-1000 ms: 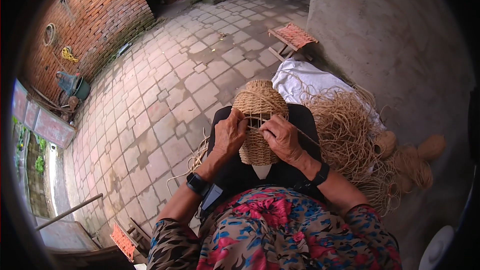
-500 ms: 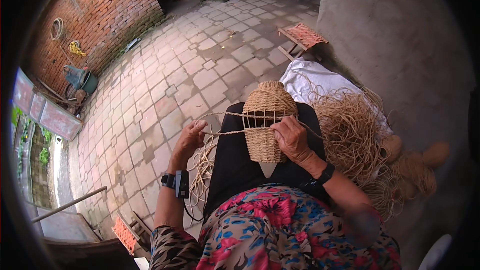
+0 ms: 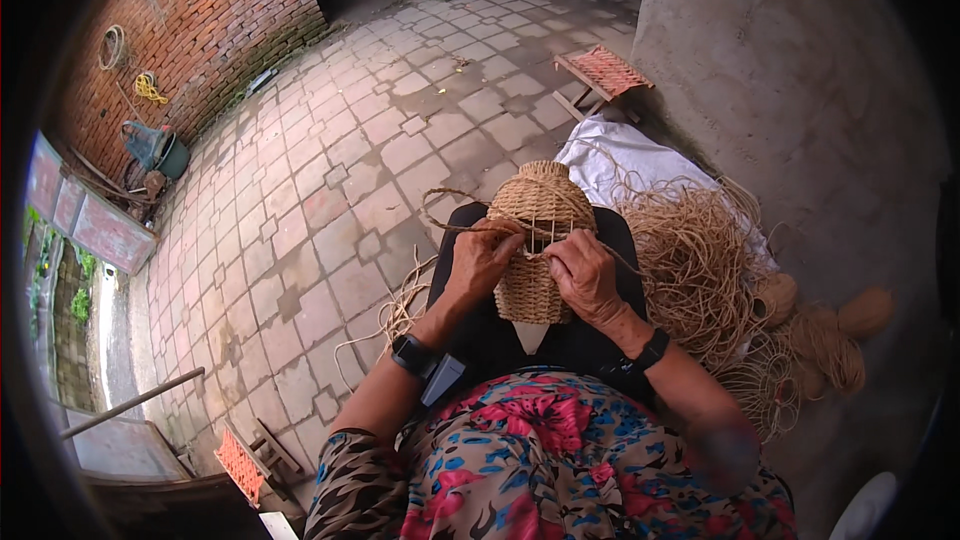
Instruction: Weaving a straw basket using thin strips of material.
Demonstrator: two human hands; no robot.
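Note:
A half-woven straw-coloured basket (image 3: 535, 295) lies across my dark-trousered lap, its narrow neck pointing away from me. Bare upright ribs (image 3: 563, 223) cross a gap between its two woven parts. A pale tapered piece (image 3: 530, 337) sticks out at the near end. My left hand (image 3: 483, 262) is closed on a twisted cord (image 3: 432, 208) at the gap's left side, and the cord loops out beyond it. On the other side, my right hand (image 3: 587, 277) pinches the cord at the woven edge below the gap; its fingertips are partly hidden.
To the right, a big heap of loose cord (image 3: 690, 265) lies on a white sack (image 3: 630, 160), with cord balls (image 3: 865, 312) beside it. A low stool (image 3: 605, 72) stands ahead by the grey wall (image 3: 790, 70). Another orange-topped stool (image 3: 240, 465) is at lower left.
My left hand has moved right and inward, from out beside my knee to the basket's gap. The cord that was drawn taut now curls loosely. My right hand stays nearly in place.

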